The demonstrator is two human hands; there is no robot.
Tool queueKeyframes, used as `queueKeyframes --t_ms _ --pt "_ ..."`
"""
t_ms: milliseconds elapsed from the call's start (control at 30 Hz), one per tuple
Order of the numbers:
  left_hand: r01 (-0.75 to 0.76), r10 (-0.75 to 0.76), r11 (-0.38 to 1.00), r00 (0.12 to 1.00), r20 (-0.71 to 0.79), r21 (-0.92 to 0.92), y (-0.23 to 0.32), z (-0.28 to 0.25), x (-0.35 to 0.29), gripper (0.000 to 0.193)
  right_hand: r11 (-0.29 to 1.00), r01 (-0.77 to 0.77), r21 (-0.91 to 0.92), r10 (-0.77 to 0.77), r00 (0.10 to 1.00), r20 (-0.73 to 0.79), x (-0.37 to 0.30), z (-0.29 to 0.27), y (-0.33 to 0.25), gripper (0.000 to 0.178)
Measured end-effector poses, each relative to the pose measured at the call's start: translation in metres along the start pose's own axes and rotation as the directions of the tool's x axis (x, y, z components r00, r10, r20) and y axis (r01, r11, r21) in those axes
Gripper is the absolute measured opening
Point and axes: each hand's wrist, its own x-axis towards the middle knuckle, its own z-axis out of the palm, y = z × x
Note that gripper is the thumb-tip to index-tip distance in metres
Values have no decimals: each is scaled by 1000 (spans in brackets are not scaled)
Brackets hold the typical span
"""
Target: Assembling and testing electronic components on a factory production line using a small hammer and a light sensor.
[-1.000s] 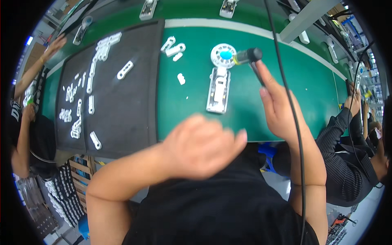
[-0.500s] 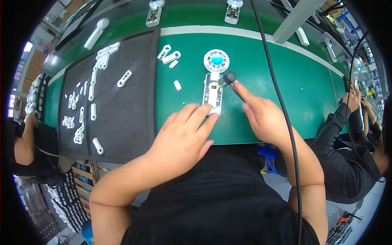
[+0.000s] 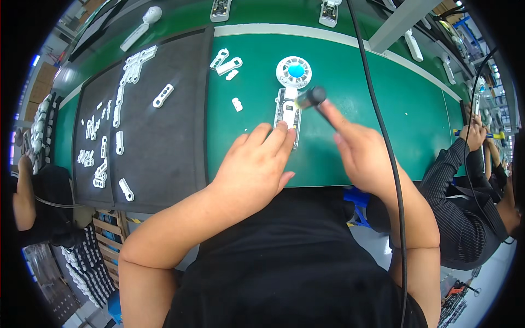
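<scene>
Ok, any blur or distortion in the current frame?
Head view: the hammer has a smeared head, probably from motion; the left hand looks fairly crisp; fisheye bending bows the pale rail behind the green work surface; corners go black.

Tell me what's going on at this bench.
A person's left hand rests its fingers on the lower part of a white device with a round, vented top. The right hand holds a small dark-headed mallet close by the device's middle; whether it touches is unclear. The device lies on the green tabletop, right of a black tray holding loose white parts.
</scene>
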Motion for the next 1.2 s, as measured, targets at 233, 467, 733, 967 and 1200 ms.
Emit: queueKeyframes --t_ms 233,467,733,967,1200 --pt "7 -5 998 999 32 -63 -5 -11 8 66 997 46 54 -42 996 -76 15 7 5 63" --pt "-34 33 998 999 -34 -45 -10 1 8 65 1000 -19 23 17 996 85 29 11 -2 63" --pt "-6 6 998 1000 3 -68 -12 0 12 64 1000 -25 15 24 999 43 31 9 2 62" --pt "-18 18 994 1000 -6 -110 -12 -1 12 63 998 -49 -46 55 991 122 29 12 5 62" --pt "-9 8 989 1000 -4 -145 -17 -1 12 63 999 -47 -18 49 990 132 32 17 9 62"
